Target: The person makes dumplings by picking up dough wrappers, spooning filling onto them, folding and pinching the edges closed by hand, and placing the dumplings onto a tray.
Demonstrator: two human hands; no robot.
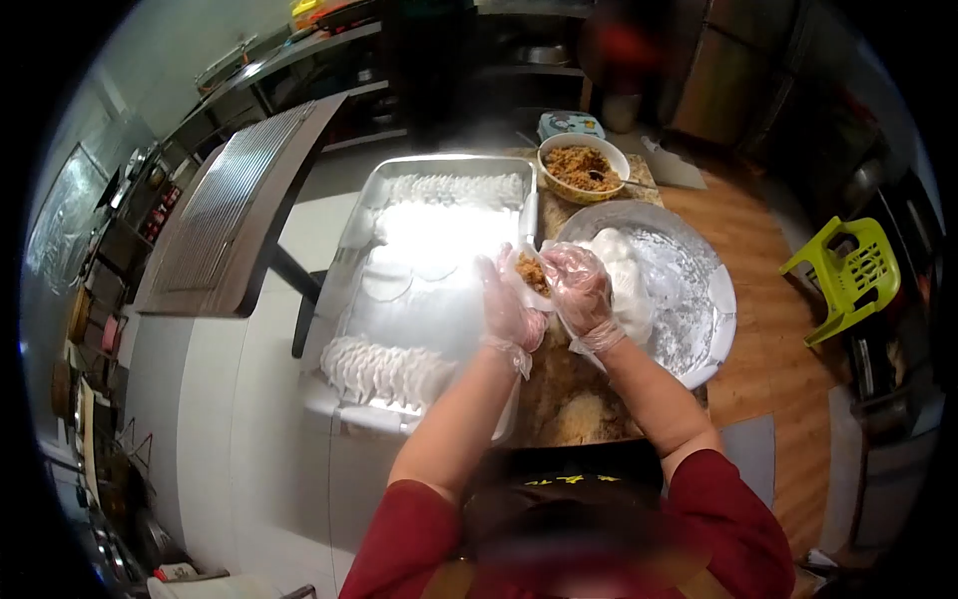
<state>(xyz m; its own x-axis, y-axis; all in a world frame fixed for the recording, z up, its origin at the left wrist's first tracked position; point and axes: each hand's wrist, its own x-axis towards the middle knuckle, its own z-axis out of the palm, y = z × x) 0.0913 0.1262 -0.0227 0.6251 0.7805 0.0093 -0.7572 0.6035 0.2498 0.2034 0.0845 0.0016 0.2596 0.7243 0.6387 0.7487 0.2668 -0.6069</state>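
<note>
White wrapper (522, 291) located above the table (564, 394), between the tray's right edge and the basin; it stands open, with brown filling (532, 272) exposed in it. My left hand (511, 307), in a clear glove, grasps the wrapper along its left side; my right hand (579, 288), likewise gloved, has its fingers bent and grasping the right side. Just beside my right hand, white dough (623, 285) lies at the left side of the basin (689, 265), whose inside is dusted white and which sits along the table's right edge. The metal tray (399, 317) occupies the table's left side: pleated dumplings (384, 373) line its near edge, another white row (454, 190) its far edge, and flat rounds (387, 276) lie between. Toward the table's far edge stands a bowl (569, 190) of brown filling, a spoon (639, 184) projecting over its right rim.
</note>
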